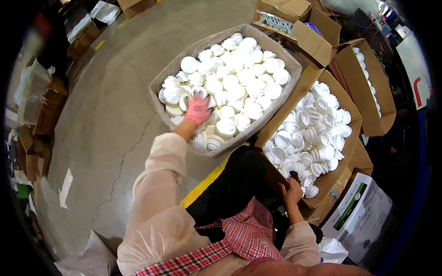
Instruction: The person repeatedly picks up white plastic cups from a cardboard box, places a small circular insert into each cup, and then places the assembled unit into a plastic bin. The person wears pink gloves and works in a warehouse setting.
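Note:
My left hand point(198, 109), in a pink glove with grey fingertips, reaches into a large lined bin point(275, 108) heaped with round white plastic lids point(235, 94). Its fingers are spread over the lids at the bin's near left part, touching them. On the right, my bare right hand point(292, 192) is at the near edge of an open cardboard box point(353, 118). Its fingers are closed around a small dark brown thing point(293, 175), whose kind I cannot make out. Ribbed, translucent white plastic caps point(309, 133) fill this box.
Behind the box stands another carton point(364, 87) with a row of white round pieces. A white printed box point(357, 211) leans at the lower right. Grey concrete floor point(110, 110) runs along the left, with a paper scrap point(66, 187) on it. A yellow strip point(207, 181) lies below the bin.

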